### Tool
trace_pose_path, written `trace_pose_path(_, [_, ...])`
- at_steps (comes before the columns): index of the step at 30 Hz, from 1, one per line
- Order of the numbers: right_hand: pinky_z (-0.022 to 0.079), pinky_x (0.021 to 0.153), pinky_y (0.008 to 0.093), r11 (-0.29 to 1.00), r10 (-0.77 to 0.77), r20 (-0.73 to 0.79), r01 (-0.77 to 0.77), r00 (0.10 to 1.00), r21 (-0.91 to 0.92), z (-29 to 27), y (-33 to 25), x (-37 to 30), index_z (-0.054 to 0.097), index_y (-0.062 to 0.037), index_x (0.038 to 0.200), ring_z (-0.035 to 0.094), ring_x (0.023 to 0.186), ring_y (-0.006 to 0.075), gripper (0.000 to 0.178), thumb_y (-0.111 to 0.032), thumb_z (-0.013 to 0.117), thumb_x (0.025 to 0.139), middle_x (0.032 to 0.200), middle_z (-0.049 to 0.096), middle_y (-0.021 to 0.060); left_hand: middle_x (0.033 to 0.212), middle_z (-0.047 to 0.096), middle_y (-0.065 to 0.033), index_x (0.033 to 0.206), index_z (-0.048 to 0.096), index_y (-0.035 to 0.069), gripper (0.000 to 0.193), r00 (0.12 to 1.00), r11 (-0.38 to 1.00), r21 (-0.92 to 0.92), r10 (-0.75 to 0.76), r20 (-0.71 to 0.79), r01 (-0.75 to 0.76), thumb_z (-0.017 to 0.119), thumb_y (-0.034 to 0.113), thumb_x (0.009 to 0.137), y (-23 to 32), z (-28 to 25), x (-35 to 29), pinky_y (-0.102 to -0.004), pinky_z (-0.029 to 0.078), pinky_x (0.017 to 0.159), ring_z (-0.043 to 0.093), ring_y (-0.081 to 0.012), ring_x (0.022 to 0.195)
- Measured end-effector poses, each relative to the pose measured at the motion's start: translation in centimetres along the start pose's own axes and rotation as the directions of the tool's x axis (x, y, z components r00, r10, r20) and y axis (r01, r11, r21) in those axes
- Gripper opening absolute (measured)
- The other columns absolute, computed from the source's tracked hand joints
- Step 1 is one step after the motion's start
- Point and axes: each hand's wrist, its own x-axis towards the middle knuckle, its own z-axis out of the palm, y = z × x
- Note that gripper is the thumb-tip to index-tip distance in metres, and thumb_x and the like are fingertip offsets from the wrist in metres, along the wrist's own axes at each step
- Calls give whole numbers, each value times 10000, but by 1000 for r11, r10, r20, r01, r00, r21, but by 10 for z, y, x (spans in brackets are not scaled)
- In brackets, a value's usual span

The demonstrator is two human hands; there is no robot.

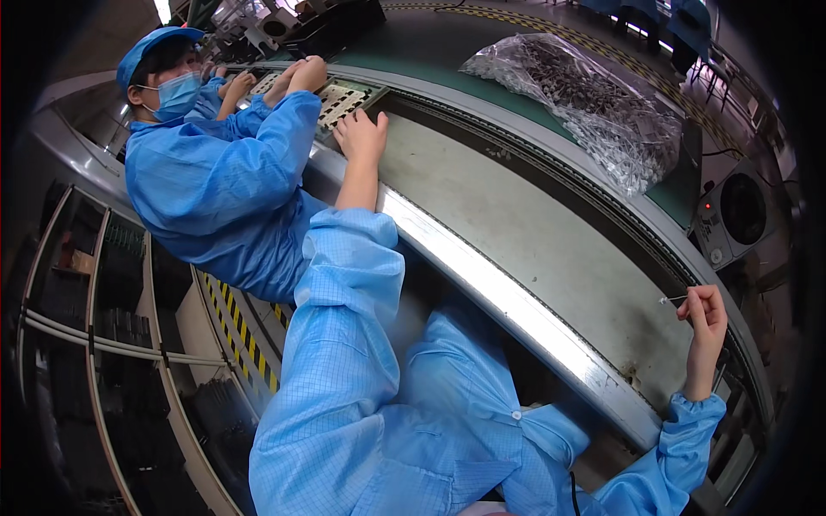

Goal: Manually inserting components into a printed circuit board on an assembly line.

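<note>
My left hand (362, 138) reaches far out to the upper left, its fingers spread at the near end of a tray (342, 101) that carries rows of small pale and dark parts. The fingertips seem to touch the tray's edge; I see nothing gripped there. Out on the right, my right hand (705, 315) is closed in a pinch above the conveyor line. A thin lead with a small white tip (664, 300) sticks out from between its thumb and fingers, too small to make out further.
A long conveyor (482, 193) with a bright metal rail (508, 301) runs across in front of me. Beyond it lies a clear plastic bag (585, 103) of small grey parts. A co-worker in blue (228, 163) works on my left. Racks (95, 335) stand lower left, a fan-like device (740, 211) far right.
</note>
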Motion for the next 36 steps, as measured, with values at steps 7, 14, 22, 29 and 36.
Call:
trace_pose_path(7, [397, 671, 215, 1000, -11, 19, 11, 1000, -8, 5, 1, -2, 597, -43, 973, 516, 705, 62, 135, -171, 593, 1015, 744, 560, -10, 1240, 596, -237, 1244, 628, 28, 534, 990, 991, -91, 89, -106, -99, 593, 439, 906, -6, -1, -4, -523, 384, 1077, 488, -429, 1233])
trace_pose_path(14, [371, 651, 202, 999, -26, 1, 26, 1000, -43, 5, 1, -6, 582, -61, 956, 504, 689, 46, 124, -168, 588, 1019, 731, 538, -22, 1239, 592, -212, 1195, 629, 39, 465, 983, 986, -80, 137, -125, -147, 629, 391, 891, 6, 7, -8, -520, 435, 1020, 503, -417, 1198])
trace_pose_path(22, [386, 663, 202, 999, 16, -17, -17, 1000, -37, 7, -3, -4, 575, -59, 920, 504, 684, 49, 126, -145, 597, 1009, 727, 550, -16, 1144, 644, -148, 1116, 665, 75, 317, 956, 910, -309, 232, -178, -278, 657, 266, 863, 4, -5, -9, -491, 457, 987, 528, -367, 1161])
trace_pose_path(29, [401, 674, 207, 1000, 2, -8, -3, 1000, -24, 8, -5, -7, 589, -48, 957, 518, 695, 53, 117, -152, 592, 1012, 732, 547, -12, 1047, 671, -67, 996, 688, 137, 188, 910, 848, -329, 397, -124, -415, 660, 177, 814, 3, -2, -4, -475, 494, 889, 583, -323, 1071])
trace_pose_path(36, [411, 677, 214, 1000, 23, 1, -23, 1000, 4, 9, -9, -8, 596, -34, 967, 532, 700, 68, 107, -136, 597, 1003, 738, 567, 3, 1024, 680, -56, 998, 690, 143, 191, 918, 856, -336, 386, -86, -392, 640, 166, 816, 4, -7, -5, -458, 496, 887, 593, -322, 1045])
